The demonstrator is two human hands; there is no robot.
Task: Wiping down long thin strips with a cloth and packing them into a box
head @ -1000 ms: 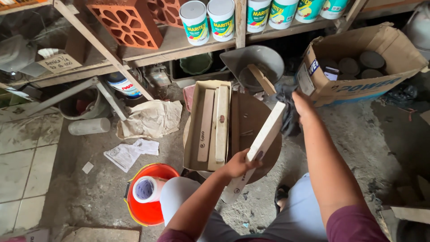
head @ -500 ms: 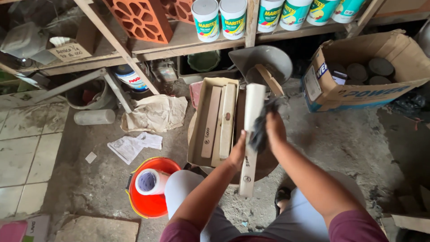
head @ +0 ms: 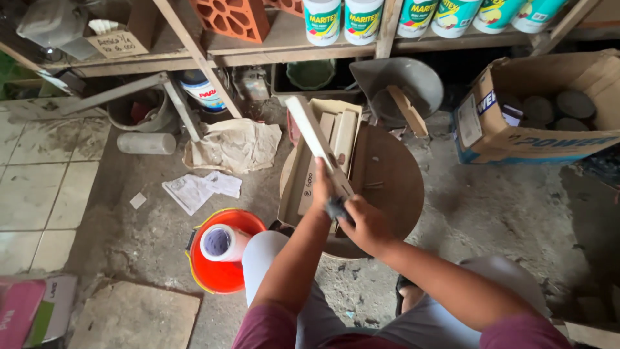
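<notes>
My left hand point(head: 321, 189) grips a long pale wooden strip point(head: 312, 132) near its lower end. The strip slants up and to the left over an open flat cardboard box point(head: 294, 184) that holds more pale wooden pieces point(head: 344, 132). My right hand point(head: 366, 224) is just below and to the right, closed on a small dark pad point(head: 336, 208) pressed against the strip's near end. Both hands are above a round brown wooden tabletop point(head: 391, 174), and the box rests on its left part.
An orange bucket point(head: 223, 271) holding a white roll point(head: 219, 242) stands by my left knee. Crumpled paper point(head: 232, 145) and white sheets point(head: 200, 189) lie on the concrete floor. A grey pan point(head: 403, 81), a large cardboard box point(head: 536, 129) and shelves of paint tubs point(head: 342, 19) lie beyond.
The strip has swung from leaning right, through upright, to leaning left. My right hand slid down it with the dark pad to the near end.
</notes>
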